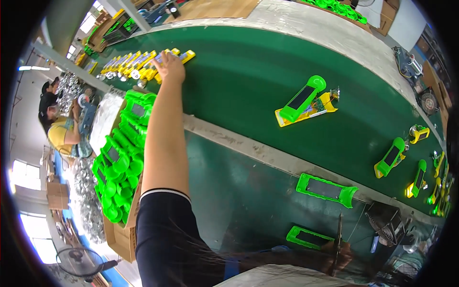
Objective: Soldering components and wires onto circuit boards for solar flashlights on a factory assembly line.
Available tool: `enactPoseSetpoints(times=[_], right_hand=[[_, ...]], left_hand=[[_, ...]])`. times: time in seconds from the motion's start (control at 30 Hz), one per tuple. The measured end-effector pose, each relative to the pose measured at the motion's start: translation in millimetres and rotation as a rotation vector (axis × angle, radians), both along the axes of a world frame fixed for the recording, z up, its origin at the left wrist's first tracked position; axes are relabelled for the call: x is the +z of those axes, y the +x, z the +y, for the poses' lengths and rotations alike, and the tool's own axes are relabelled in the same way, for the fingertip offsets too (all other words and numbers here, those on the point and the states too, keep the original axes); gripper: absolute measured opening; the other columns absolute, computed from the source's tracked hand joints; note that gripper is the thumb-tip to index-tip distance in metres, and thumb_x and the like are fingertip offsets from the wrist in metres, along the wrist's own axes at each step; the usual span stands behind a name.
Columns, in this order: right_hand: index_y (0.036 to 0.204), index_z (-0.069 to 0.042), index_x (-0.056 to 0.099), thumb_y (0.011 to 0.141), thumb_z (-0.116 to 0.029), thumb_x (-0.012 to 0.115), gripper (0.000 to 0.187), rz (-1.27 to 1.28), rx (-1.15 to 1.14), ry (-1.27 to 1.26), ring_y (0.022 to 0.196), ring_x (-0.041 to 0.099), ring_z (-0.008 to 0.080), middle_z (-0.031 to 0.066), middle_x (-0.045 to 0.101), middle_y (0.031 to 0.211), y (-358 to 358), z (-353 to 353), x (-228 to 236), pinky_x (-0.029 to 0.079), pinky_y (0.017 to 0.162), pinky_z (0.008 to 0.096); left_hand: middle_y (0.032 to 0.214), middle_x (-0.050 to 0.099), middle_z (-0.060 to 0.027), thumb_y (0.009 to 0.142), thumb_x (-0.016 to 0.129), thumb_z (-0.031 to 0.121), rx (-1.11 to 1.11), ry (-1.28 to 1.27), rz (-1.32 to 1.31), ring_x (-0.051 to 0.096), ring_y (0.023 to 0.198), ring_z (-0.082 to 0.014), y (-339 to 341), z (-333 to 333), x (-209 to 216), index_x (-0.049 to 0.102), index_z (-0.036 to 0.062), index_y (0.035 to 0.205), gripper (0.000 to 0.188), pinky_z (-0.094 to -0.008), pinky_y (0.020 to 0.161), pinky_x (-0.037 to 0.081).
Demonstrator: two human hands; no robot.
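Observation:
My left arm is stretched far over the green work surface. The left hand (170,68) has its fingers apart, over the near end of a row of yellow flashlight housings (152,59) with silver reflectors. At the lower right, my right hand (338,256) is dark and partly covered by strands of hair. Its fingers seem closed at the end of a green housing (308,237) with a dark window. A thin dark upright rod stands by that hand; whether the hand touches it I cannot tell. Another green housing (327,189) lies beyond, at the belt's near edge.
A carton heaped with green housings (119,158) stands left of my arm. On the green belt (234,71) lies a green-and-yellow flashlight (306,101), with several more toward the right. A small black fan (385,222) sits at the lower right. A person in yellow (62,131) works at far left.

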State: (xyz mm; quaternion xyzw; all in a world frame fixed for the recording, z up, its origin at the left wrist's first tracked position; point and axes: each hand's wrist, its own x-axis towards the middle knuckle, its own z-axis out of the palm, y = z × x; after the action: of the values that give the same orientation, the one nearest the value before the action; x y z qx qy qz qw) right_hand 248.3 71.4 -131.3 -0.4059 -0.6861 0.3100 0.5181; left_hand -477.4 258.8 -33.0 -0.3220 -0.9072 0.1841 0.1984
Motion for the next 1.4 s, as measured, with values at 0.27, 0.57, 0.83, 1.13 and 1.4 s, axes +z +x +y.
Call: enactPoseSetpoints(times=[0.27,0.57,0.83,1.13,1.4], right_hand=[[0.112,-0.007,0.039,0.094,-0.038,0.060,0.042,-0.188,0.173,-0.080,0.079,0.056,0.0225,0.0134,0.061,0.084,-40,2,77,0.042,0.076,0.0389],[0.117,-0.006,0.041,0.096,-0.027,0.058,0.034,-0.010,0.286,-0.008,0.086,0.060,0.0202,0.0113,0.061,0.096,-65,28,52,0.047,0.083,0.0353],[0.113,-0.003,0.051,0.089,-0.023,0.071,0.037,0.108,0.250,0.115,0.090,0.060,0.0215,0.0125,0.062,0.099,-62,46,83,0.047,0.082,0.0342],[0.104,-0.005,0.046,0.089,-0.030,0.069,0.037,0.403,0.162,-0.131,0.079,0.057,0.0216,0.0129,0.056,0.095,49,-24,103,0.049,0.068,0.0344],[0.102,-0.003,0.047,0.090,-0.027,0.065,0.033,0.617,0.172,-0.529,0.072,0.058,0.0185,0.0119,0.059,0.085,20,-47,79,0.047,0.072,0.0320]], left_hand=[[0.109,0.069,-0.0118,0.085,0.062,0.024,-0.230,-0.010,-0.002,0.063,0.109,-0.0282,32,-11,30,0.052,0.0159,0.123,0.040,-0.0611,0.111,0.018],[0.096,0.057,-0.0193,0.090,0.060,0.023,-0.826,-0.040,-0.800,0.063,0.082,-0.0384,278,-150,98,0.050,0.0230,0.128,0.039,-0.0453,0.075,0.053],[0.106,0.061,-0.0114,0.101,0.051,0.023,-0.195,0.179,-2.177,0.062,0.086,-0.0150,400,-262,54,0.029,0.0069,0.148,0.055,-0.0279,0.079,0.050],[0.098,0.062,-0.0100,0.081,0.063,-0.003,-1.611,0.146,-0.892,0.063,0.089,-0.0264,427,-259,42,0.060,0.0033,0.110,0.030,-0.0337,0.076,0.052],[0.091,0.067,-0.0026,0.079,0.073,-0.004,-1.095,0.404,-1.702,0.057,0.071,-0.0085,452,-233,22,0.065,0.0041,0.097,0.022,-0.0239,0.061,0.044]])
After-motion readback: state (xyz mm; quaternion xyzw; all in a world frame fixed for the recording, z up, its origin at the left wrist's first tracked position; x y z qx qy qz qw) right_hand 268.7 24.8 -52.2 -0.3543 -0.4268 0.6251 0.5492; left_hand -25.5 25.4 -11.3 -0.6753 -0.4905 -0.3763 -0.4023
